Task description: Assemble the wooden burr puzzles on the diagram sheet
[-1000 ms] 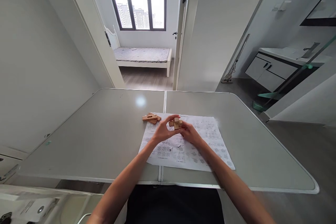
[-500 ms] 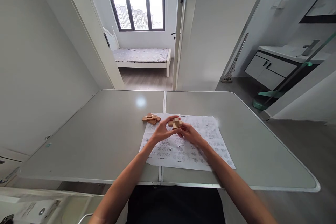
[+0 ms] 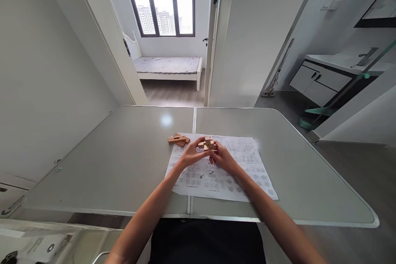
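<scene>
Both forearms are extended forward from the near edge of the surface (image 3: 130, 156) and angled inward, so that the hands are brought together above the printed sheet (image 3: 244, 165). The block assembly (image 3: 208, 144), pale wood with crossed pieces, is held between them over the sheet's far part. By the left hand (image 3: 190, 154) it is gripped from the left, fingers (image 3: 197, 142) curved round the far side, thumb laid along the near side. By the right hand (image 3: 225, 159) it is grasped from the right, fingers bent in; some fingertips are hidden. The wrists are raised slightly, the palms turned toward each other.

Just left of the sheet's far left corner, flat wooden pieces (image 3: 178, 139) are stacked loosely, near the left hand. Two small dark items (image 3: 201, 176) are seen on the sheet below the hands; too small to be identified. The surface is crossed by a pale seam (image 3: 194, 120), partly covered by the sheet. Wide stretches of surface are seen to left and right; the near edge is crossed by both forearms.
</scene>
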Available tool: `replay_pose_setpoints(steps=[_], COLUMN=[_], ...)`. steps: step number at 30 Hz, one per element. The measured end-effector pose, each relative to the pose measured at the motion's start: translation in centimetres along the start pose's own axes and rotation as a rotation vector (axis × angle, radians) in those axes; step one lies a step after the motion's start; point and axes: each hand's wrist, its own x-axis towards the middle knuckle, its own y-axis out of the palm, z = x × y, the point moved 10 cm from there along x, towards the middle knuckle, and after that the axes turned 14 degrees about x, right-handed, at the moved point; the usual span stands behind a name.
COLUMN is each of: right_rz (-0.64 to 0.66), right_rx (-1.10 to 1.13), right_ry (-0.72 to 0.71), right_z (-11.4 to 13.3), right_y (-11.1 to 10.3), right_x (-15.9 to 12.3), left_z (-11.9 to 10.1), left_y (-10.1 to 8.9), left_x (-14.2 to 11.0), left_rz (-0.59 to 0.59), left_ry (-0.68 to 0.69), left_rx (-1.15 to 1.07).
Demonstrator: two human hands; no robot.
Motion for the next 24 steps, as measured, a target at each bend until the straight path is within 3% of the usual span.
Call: replay_pose_setpoints(steps=[5, 13, 18, 24], right_rz=[-0.033, 0.068, 0.243, 0.127], right_rx=[-0.016, -0.026, 0.236, 0.316], right_ry=[0.023, 0.001, 0.133, 0.159], right_z=[0.4, 2.0, 1.8, 1.3], right_y=[-0.1, 0.6, 1.7, 0.6], right_x=[-0.3, -0.4, -0.5, -0.4], left_z=[0.9, -0.4, -0.4, -1.0], left_y=[0.3, 2.0, 1.2, 1.4], left_x=[0.0, -0.3, 0.0, -0.1], left_rz=[0.022, 0.230, 0.158, 0.174], left_ry=[-0.046, -0.026, -0.023, 0.002], left_rx=[-0.077, -0.214, -0.200, -0.102])
